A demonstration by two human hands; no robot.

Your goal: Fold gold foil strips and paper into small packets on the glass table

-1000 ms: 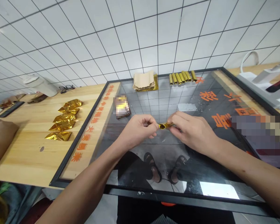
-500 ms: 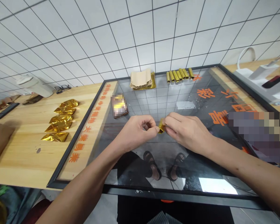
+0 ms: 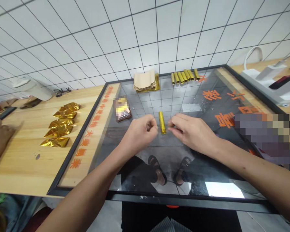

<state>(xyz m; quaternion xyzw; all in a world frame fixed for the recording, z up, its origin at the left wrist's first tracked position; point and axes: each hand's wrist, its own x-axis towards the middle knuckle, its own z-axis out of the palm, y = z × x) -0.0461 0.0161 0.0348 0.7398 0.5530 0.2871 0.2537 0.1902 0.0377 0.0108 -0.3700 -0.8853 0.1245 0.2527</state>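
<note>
A rolled tube of gold foil paper (image 3: 162, 122) lies on the glass top between my hands, pointing away from me. My left hand (image 3: 143, 129) is just to its left, fingers curled with thumb against forefinger, holding nothing. To the tube's right, my right hand (image 3: 192, 129) has its fingertips pressed together and also grips nothing. Small gaps separate both hands from the tube. Farther back stands a stack of brown-backed gold paper sheets (image 3: 145, 81). Several finished gold tubes (image 3: 183, 76) lie in a row to the right of that stack.
Several folded gold foil pieces (image 3: 59, 128) lie on the wooden table at left, near another person's hand (image 3: 0, 133). A small packet (image 3: 122, 109) rests on the black-framed glass. A white power strip (image 3: 268, 83) is at right. Tiled wall (image 3: 145, 29) borders the back.
My fingers have let go of the gold tube and moved apart slightly. It now lies flat on the glass. The other person's hand at far left has moved up beside a dark object.
</note>
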